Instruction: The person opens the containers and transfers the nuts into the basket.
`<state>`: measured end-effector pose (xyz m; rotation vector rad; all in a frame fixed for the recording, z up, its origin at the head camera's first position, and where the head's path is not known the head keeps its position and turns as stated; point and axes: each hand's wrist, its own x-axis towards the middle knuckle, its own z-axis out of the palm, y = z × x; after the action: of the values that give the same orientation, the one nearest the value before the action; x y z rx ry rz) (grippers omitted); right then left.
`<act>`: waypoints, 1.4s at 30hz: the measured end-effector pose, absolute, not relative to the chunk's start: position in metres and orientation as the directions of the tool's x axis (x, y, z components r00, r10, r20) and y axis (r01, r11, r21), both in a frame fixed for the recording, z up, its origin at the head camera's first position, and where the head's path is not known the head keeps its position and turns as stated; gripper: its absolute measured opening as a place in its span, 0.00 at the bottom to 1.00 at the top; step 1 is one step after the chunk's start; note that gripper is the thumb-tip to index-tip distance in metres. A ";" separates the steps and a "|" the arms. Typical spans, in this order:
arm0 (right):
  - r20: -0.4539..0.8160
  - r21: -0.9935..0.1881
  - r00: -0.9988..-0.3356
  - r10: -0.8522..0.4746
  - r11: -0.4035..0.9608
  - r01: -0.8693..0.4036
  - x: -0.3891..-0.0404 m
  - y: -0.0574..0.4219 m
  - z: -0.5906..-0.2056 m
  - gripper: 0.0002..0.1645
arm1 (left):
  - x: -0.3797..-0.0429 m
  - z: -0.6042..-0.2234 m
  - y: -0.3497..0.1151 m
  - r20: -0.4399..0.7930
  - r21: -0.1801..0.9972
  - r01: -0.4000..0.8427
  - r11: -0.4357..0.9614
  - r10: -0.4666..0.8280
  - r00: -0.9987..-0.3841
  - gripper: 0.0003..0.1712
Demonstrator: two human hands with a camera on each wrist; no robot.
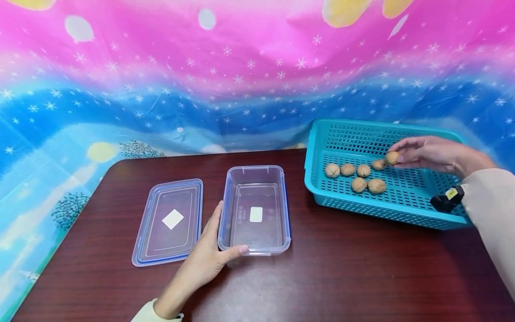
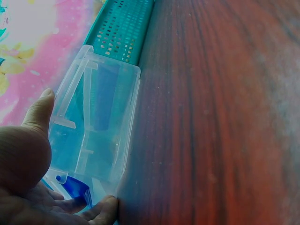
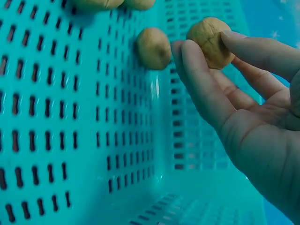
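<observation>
My right hand (image 1: 432, 154) pinches a walnut (image 3: 211, 43) between thumb and fingers, above the floor of the turquoise basket (image 1: 362, 213). Several other walnuts (image 1: 377, 186) lie on the basket floor to the left of that hand; one walnut (image 3: 153, 48) shows close by its fingertips in the right wrist view. With my left hand (image 1: 207, 257) I hold the near left corner of a clear plastic food container (image 1: 261, 239). The thumb lies over its near rim and the fingers run along its left side. The container stands upright without its lid, a white label on its floor.
A clear lid (image 1: 170, 237) with a blue seal and a white label lies flat on the dark wooden table (image 1: 322, 277), left of the container. Behind the table hangs a pink and blue patterned cloth (image 1: 257, 67). A black wrist device (image 1: 446, 201) sits at the right sleeve.
</observation>
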<state>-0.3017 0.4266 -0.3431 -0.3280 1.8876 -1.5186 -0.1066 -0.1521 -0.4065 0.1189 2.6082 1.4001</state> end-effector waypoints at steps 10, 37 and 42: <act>-0.439 -0.893 -0.714 -0.545 0.349 0.283 -0.302 0.431 -0.350 0.25 | -0.108 -0.407 -0.152 -0.121 0.834 -0.013 0.552 0.159 -0.980 0.68; -0.538 -0.746 -0.789 -0.297 0.604 0.281 -0.300 0.408 -0.357 0.20 | -0.105 -0.407 -0.155 -0.112 0.823 -0.007 0.568 0.151 -0.982 0.68; -0.533 -0.737 -0.796 -0.286 0.619 0.271 -0.299 0.409 -0.357 0.26 | -0.105 -0.407 -0.154 -0.109 0.831 -0.006 0.557 0.153 -0.982 0.68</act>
<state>-0.2987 0.4089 -0.3565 -0.0114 2.2117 -1.1479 -0.1052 -0.1544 -0.4071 0.1249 2.6200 1.3988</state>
